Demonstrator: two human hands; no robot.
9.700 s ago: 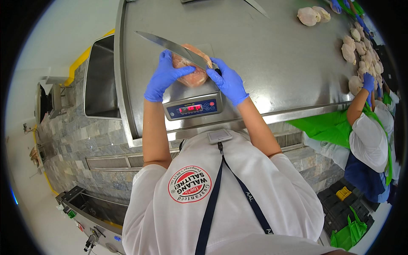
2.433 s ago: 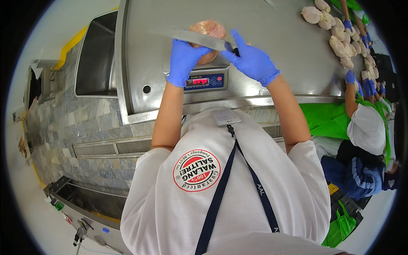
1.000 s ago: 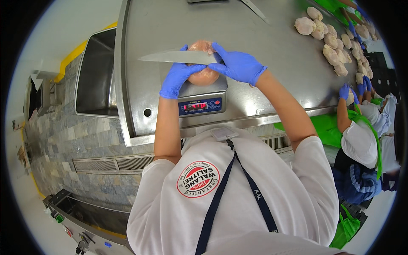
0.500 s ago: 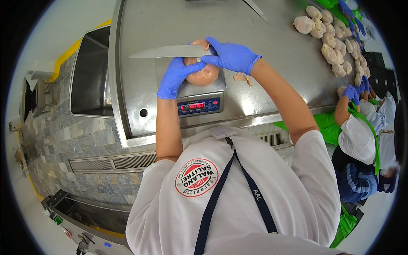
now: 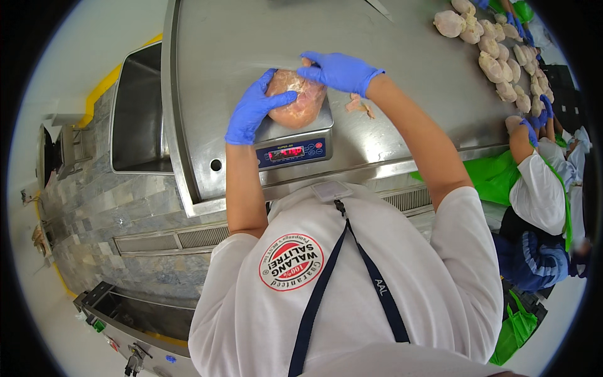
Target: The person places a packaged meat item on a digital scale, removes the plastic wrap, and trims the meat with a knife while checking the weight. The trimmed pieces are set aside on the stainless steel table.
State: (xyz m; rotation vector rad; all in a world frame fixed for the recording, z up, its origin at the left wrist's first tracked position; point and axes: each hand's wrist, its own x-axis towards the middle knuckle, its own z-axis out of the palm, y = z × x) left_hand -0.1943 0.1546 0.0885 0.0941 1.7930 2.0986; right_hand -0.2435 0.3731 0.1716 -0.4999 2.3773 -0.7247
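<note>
My gloved left hand (image 5: 251, 113) grips the left side of a raw pink lump of meat (image 5: 294, 108), thumb across it. The meat rests on a small steel scale (image 5: 292, 152) with a red display on its blue panel. My gloved right hand (image 5: 344, 74) is closed at the meat's upper right, a small pink bit at its fingertips; the knife in it shows only as a faint pale streak above the meat. Loose pale scraps (image 5: 358, 108) lie right of the scale.
The steel table (image 5: 220, 50) has a raised rim and a drain hole. A sink (image 5: 135, 100) adjoins it on the left. Another blade (image 5: 380, 9) lies at the back. Several pale poultry pieces (image 5: 490, 66) cover the right end, where co-workers (image 5: 534, 188) stand with gloved hands.
The blade, broad and clear across the meat half a second ago, now shows only faintly. My right hand has risen slightly; my left hand has shifted left, exposing more meat.
</note>
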